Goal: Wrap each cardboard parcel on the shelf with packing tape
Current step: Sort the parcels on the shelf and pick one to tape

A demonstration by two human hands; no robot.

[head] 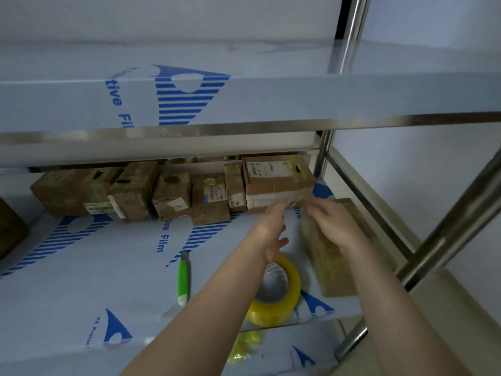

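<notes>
**A:** You have both hands at the back right corner of the shelf [108, 280], just in front of the stacked parcel [276, 177]. Your left hand [271, 229] reaches toward its front face. Your right hand [334, 222] comes in from the side, above the flat parcel [328, 264].

**B:** Blur hides your fingers, so I cannot tell whether either hand pinches anything. Something glossy [296, 199] glints between them. It may be tape, but I can't be sure.

**A:** Your tape roll [282, 291] lies near the front edge under your left forearm, with the green knife [183, 278] close by. That probably frees both hands while the tools are within reach.

**B:** The other parcels [135, 191] stand in a row along the back, which gives you working room in front.
</notes>
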